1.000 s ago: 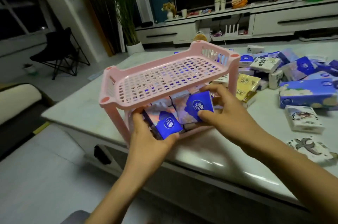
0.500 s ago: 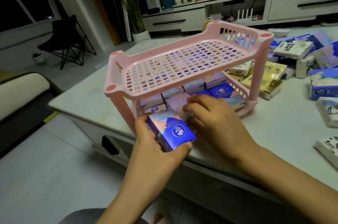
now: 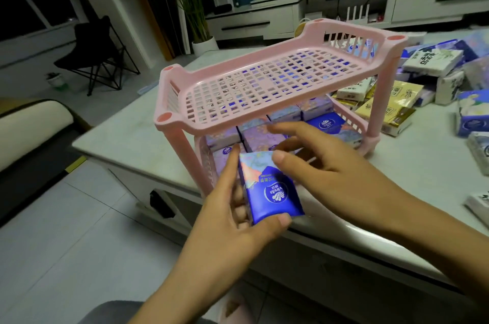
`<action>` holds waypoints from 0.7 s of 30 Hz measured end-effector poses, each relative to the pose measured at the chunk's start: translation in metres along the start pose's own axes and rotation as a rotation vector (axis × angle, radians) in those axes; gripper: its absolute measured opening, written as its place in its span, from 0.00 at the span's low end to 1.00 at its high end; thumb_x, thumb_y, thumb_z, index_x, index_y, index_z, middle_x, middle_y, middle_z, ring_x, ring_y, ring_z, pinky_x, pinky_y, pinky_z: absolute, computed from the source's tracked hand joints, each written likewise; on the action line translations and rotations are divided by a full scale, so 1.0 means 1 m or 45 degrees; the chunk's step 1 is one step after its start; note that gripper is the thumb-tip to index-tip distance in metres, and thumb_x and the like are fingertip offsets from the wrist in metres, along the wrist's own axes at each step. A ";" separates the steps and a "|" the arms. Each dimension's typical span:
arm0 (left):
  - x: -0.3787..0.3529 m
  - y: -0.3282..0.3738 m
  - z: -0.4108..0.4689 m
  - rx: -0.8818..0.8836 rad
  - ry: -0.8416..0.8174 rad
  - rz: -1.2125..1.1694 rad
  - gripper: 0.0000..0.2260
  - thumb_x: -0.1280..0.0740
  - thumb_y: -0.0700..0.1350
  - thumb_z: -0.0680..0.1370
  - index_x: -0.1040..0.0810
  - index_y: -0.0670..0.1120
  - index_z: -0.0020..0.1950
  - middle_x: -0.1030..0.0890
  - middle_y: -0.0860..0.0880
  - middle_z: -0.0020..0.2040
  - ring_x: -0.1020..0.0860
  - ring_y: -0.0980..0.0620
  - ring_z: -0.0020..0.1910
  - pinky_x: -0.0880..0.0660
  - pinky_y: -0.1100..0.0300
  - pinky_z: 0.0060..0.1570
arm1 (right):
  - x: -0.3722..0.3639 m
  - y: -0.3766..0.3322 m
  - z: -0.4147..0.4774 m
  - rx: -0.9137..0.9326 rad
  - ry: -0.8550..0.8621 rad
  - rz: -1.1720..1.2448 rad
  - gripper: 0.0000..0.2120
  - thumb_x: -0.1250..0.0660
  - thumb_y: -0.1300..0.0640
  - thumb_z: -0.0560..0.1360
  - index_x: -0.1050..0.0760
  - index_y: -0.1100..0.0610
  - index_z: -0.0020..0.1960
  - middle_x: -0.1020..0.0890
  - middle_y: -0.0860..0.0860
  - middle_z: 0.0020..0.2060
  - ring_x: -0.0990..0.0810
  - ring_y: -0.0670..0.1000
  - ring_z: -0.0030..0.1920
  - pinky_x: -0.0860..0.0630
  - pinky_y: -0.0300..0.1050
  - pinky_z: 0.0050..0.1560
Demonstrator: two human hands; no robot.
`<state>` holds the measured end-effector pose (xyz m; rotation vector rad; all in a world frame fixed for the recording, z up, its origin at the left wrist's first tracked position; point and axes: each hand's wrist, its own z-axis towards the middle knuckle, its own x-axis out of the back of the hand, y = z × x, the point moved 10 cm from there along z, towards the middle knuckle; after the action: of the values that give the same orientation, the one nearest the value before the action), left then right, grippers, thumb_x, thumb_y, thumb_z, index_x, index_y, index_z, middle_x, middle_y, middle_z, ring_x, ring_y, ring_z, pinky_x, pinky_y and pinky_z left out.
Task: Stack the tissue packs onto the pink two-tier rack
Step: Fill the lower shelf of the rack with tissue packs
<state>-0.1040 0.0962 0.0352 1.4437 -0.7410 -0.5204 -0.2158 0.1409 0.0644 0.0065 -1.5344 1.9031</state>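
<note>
Near the pink slotted plastic two-tier rack (image 3: 238, 61), the left hand (image 3: 232, 217) pinches a blue plastic-wrapped tissue pack (image 3: 272, 191); the right hand (image 3: 330, 167) has its grip spread.

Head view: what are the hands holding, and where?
The left hand grips the blue tissue pack by its left edge and near corner; the right hand holds nothing, thumb touching the pack's far end.

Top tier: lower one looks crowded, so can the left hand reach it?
Probably yes: the top tier is bare and open above, and the left hand holds its pack close in front.
</note>
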 end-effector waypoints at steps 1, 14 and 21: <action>0.000 0.000 0.000 0.007 -0.026 0.008 0.44 0.24 0.37 0.60 0.40 0.59 0.69 0.19 0.63 0.50 0.18 0.62 0.43 0.23 0.68 0.37 | -0.003 0.002 -0.002 -0.041 -0.061 0.003 0.16 0.37 0.51 0.74 0.30 0.42 0.60 0.23 0.41 0.48 0.22 0.42 0.45 0.26 0.33 0.46; 0.005 -0.013 -0.002 0.287 -0.375 -0.306 0.19 0.40 0.38 0.62 0.15 0.53 0.44 0.15 0.47 0.46 0.19 0.51 0.44 0.25 0.56 0.48 | -0.025 0.001 -0.025 -0.166 -0.429 0.313 0.21 0.29 0.55 0.64 0.23 0.50 0.56 0.18 0.47 0.51 0.18 0.47 0.49 0.20 0.50 0.51; 0.006 -0.021 -0.005 0.415 -0.331 -0.380 0.16 0.41 0.38 0.60 0.15 0.45 0.36 0.16 0.44 0.39 0.19 0.53 0.31 0.26 0.67 0.26 | -0.031 -0.005 -0.029 -0.176 -0.476 0.441 0.20 0.28 0.57 0.60 0.22 0.54 0.52 0.16 0.50 0.47 0.17 0.47 0.47 0.21 0.37 0.41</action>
<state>-0.0934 0.0934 0.0150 1.8269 -0.8477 -0.8591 -0.1785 0.1510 0.0472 0.0392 -2.0245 2.1461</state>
